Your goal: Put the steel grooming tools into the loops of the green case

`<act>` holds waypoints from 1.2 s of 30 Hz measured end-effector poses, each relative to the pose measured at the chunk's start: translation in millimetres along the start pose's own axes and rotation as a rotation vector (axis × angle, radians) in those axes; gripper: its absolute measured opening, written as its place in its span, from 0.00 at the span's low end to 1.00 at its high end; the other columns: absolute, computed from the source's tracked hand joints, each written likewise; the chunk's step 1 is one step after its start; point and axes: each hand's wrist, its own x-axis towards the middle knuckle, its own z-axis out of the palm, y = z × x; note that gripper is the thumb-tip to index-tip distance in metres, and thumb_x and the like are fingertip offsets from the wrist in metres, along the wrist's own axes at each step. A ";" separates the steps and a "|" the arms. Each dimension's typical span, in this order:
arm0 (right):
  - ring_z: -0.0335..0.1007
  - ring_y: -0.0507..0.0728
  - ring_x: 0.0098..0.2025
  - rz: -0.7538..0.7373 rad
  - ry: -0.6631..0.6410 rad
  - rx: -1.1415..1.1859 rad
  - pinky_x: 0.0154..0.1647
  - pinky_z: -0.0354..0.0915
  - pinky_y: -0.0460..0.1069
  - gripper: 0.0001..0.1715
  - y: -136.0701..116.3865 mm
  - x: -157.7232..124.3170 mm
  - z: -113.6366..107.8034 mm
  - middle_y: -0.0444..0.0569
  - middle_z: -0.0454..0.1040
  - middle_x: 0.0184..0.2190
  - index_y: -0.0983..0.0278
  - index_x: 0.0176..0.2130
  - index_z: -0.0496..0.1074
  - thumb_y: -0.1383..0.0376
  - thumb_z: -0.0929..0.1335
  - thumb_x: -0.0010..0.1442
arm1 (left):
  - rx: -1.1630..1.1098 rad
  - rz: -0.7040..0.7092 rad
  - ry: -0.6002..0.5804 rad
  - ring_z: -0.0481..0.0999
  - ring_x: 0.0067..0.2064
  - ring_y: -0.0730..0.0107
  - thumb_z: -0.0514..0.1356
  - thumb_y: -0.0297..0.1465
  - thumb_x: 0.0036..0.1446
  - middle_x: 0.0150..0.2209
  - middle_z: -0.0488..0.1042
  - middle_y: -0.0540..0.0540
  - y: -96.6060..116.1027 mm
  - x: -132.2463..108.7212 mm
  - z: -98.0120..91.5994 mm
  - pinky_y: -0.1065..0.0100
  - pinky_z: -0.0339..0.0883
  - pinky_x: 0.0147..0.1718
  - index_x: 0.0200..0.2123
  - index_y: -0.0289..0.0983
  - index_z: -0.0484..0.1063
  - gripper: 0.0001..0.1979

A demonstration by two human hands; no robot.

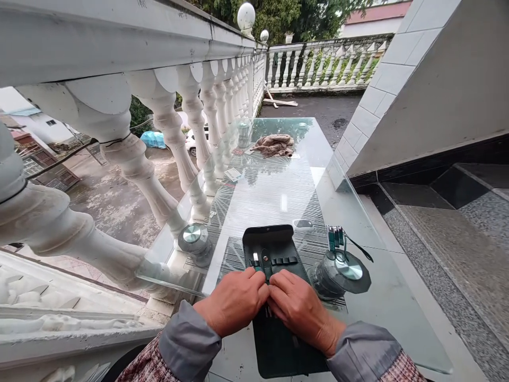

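A: ok so I'm standing here watching, and what are those hands doing??

B: Both are working at the lower middle of the frame, fingers bunching together. The left hand [242, 294] is curling in, and the right hand [300, 305] is bending in right next to it. Their fingertips are hiding behind the knuckles, so I'm not able to tell if either one is gripping anything.

A: And the case?

B: The dark case [268, 233] is lying open under them, its top flap spreading out on the glass table [274, 201]. A slim tool [255, 258] with a shiny tip is poking up from it, just beyond the left fingers. Some loops [284, 260] are running across to the right of that.

A: What's sitting around it?

B: Just right of the case, a little cluster of metal tools [336, 237] is standing over a round table leg [350, 271], with a dark strap [361, 248] trailing off rightward. A crumpled brown rag [274, 146] is resting at the far end of the table, upper middle of the frame.

A: Nice spot tbh. White railing [170, 116] is running down the left side, and steps [449, 228] are filling the lower right.
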 end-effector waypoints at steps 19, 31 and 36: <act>0.65 0.56 0.37 -0.153 -0.005 -0.013 0.35 0.64 0.52 0.10 6.7 -44.4 -26.0 0.52 0.71 0.33 0.68 0.41 0.69 0.73 0.64 0.57 | -0.088 -0.288 -0.118 0.69 0.39 0.62 0.68 0.40 0.46 0.36 0.68 0.49 -2.6 8.3 -4.7 0.67 0.65 0.30 0.35 0.37 0.64 0.20; 0.65 0.53 0.32 -0.124 0.045 -0.037 0.33 0.61 0.50 0.07 -4.7 -51.3 -7.7 0.50 0.70 0.28 0.66 0.36 0.70 0.71 0.62 0.59 | -0.116 -0.206 -0.108 0.66 0.39 0.66 0.63 0.30 0.53 0.39 0.67 0.49 1.6 11.7 -10.5 0.69 0.64 0.31 0.38 0.40 0.65 0.11; 0.63 0.52 0.30 -0.130 0.021 -0.023 0.31 0.58 0.49 0.11 4.9 -32.9 -12.9 0.48 0.68 0.25 0.66 0.31 0.69 0.71 0.60 0.61 | -0.083 -0.207 -0.052 0.66 0.39 0.66 0.58 0.28 0.56 0.38 0.67 0.48 -0.1 12.5 -4.4 0.68 0.64 0.34 0.38 0.40 0.66 0.06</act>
